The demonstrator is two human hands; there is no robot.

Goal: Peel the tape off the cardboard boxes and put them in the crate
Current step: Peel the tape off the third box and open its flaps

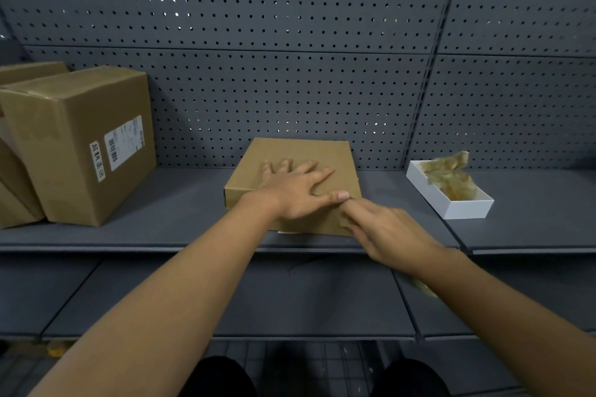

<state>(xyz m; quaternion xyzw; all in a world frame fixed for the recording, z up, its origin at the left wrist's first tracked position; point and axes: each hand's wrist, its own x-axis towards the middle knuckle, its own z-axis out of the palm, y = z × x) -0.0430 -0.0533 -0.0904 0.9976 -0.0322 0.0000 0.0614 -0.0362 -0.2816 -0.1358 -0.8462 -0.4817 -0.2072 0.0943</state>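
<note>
Two hands on the flat brown cardboard box (292, 177) mid-shelf: left hand (298, 192) spread flat pressing its lid, right hand (383, 230) picking tape at its near corner, grip blurred; next, a steady pull.

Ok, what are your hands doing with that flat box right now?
Left hand flat on the flat cardboard box, holding it down. Right hand picking at its near right corner; grip blurred. Nothing in the way.

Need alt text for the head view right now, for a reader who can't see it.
The left hand presses flat on a flat cardboard box on a grey shelf while the right hand picks at its near right corner. A white tray of crumpled tape sits right, taller boxes left.
</note>
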